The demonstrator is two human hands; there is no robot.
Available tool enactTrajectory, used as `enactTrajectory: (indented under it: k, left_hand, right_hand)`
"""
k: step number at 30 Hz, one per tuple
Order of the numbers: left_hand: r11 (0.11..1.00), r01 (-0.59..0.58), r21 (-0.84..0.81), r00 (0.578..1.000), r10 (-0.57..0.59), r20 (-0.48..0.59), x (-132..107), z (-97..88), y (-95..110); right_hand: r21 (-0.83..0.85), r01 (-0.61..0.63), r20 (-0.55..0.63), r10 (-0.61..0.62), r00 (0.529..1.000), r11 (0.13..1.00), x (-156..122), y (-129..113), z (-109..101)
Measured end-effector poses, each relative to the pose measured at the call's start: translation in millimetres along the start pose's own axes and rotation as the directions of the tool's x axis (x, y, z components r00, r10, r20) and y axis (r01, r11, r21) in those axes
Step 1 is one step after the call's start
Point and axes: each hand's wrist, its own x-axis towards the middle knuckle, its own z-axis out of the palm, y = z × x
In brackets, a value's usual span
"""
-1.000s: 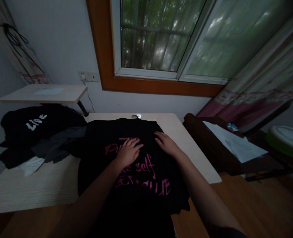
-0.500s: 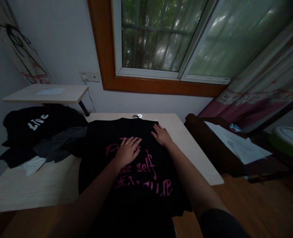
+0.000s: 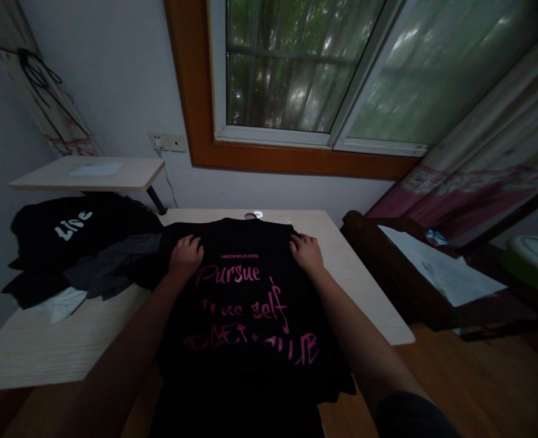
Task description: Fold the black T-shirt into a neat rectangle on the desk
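Black shirt now has left hand moved off print, level with right hand, both sides covered, can't tell if fingers grip

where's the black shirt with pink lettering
In the head view, the black shirt lies at lower centre on the pale table, left hand and right hand at its top corners.

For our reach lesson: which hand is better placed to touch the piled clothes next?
Probably the left hand: it touches the black shirt on the side nearest the pile; the right hand is opposite.
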Motion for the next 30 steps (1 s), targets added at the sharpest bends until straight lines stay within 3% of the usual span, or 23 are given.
enactTrajectory:
  k: [7, 17, 30]
  left_hand:
    - [0.998, -0.055, 0.019, 0.998, 0.055, 0.008, 18, 15.4, -13]
    - [0.989, -0.115, 0.094, 0.992, 0.109, 0.064, 52, 27.4, -21]
    - [0.992, -0.064, 0.113, 0.990, 0.049, 0.132, 86, 40.1, -17]
  right_hand:
    - [-0.001, 0.009, 0.054, -0.009, 0.999, 1.000, 14, 3, -1]
    - [-0.147, -0.036, 0.096, 0.051, 0.994, 0.988, 34, 12, -8]
    - [-0.156, -0.038, 0.144, 0.061, 0.988, 0.987, 65, 10, 5]
